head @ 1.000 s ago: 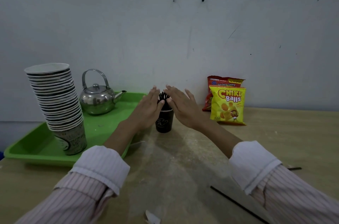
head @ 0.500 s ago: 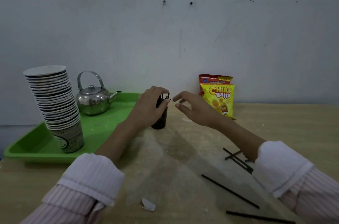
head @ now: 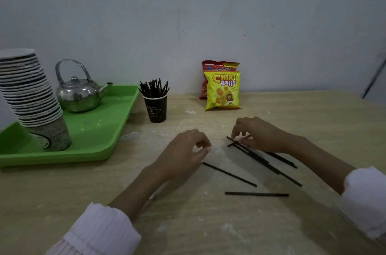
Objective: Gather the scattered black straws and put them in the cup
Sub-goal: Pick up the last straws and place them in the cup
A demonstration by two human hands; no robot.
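A black paper cup [head: 155,109] stands beside the tray with a bunch of black straws [head: 154,88] sticking out of it. Several more black straws lie loose on the wooden table: a crossed cluster [head: 262,159], a single one [head: 229,174] and another nearer me [head: 257,194]. My right hand [head: 258,134] rests at the far end of the cluster, fingertips and thumb pinched on the straw ends. My left hand [head: 183,150] hovers just above the far end of the single straw, fingers curled, thumb and forefinger slightly apart, holding nothing.
A green tray [head: 108,129] at the left carries a tall leaning stack of paper cups [head: 31,96] and a steel kettle [head: 78,93]. Two snack bags [head: 222,89] lean on the wall behind. Small white scraps dot the table.
Both hands have left the cup and come back toward me, down to the loose straws. The right hand has closed on the cluster's end. The view has tilted downward.
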